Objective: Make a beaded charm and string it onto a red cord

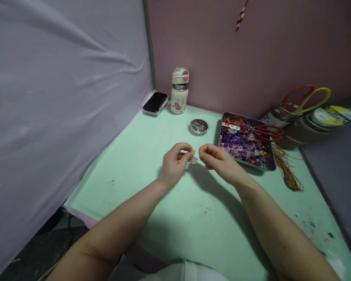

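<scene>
In the head view, the left hand [174, 166] is raised over the middle of the pale green desk [128, 168], its grip narrow, thumb and forefinger pinching a small pinkish clear piece [194, 160] that juts out toward the other hand. The piece is too small to make out in detail. The right hand [220, 160] faces it, just beside but apart, its grip also drawn to a pinch; whether anything thin lies between those fingertips, I cannot tell.

Beyond the right hand sits a metal tray [274, 160] of mixed beads [236, 142], mostly purple, red, clear and black, with red-handled scissors [269, 134] lying across its far right part. A bundle of red and greenish threads [292, 177] lies to the right of the tray. Behind the hands stands a round clear container [198, 133] with small dark contents. Farther back, a white bottle [179, 100] stands upright near a phone [155, 102].
</scene>
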`<move>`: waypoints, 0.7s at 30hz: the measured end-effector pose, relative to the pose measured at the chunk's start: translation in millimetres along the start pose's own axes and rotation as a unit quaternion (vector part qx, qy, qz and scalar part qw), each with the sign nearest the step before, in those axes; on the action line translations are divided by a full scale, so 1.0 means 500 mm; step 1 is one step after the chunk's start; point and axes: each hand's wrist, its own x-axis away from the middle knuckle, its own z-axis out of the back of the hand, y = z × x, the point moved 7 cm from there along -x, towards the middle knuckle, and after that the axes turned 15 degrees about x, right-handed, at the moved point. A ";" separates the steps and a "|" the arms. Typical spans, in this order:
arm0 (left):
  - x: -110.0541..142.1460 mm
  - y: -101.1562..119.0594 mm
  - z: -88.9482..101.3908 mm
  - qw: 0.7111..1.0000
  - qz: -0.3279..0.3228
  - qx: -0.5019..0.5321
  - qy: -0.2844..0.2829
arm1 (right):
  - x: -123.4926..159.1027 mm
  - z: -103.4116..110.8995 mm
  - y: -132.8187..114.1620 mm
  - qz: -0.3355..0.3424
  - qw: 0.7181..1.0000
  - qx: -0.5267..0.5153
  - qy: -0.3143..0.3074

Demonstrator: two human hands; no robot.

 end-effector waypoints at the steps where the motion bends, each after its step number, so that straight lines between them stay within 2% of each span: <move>1: -0.003 -0.002 0.009 1.000 0.005 -0.002 0.022 | 0.001 0.002 0.000 0.004 1.000 -0.009 -0.003; 4: -0.014 -0.004 0.032 0.997 0.009 -0.026 0.068 | 0.001 0.008 0.000 0.022 0.998 -0.050 -0.007; 7: -0.022 -0.009 0.042 0.995 0.022 -0.053 0.075 | -0.001 0.010 -0.005 0.039 0.992 -0.118 -0.006; 10: -0.024 -0.021 0.041 0.994 0.058 -0.072 0.057 | -0.003 0.007 -0.006 0.034 0.983 -0.181 -0.006; 15: -0.022 -0.065 0.031 0.980 0.176 -0.090 -0.001 | -0.006 0.007 -0.003 0.013 0.974 -0.225 0.012; 18: -0.019 -0.079 0.027 0.972 0.226 -0.059 -0.018 | -0.008 0.007 -0.001 -0.002 0.975 -0.224 0.019; 21: -0.020 -0.076 0.018 0.969 0.245 0.016 -0.031 | -0.012 0.008 0.004 -0.013 0.968 -0.248 0.033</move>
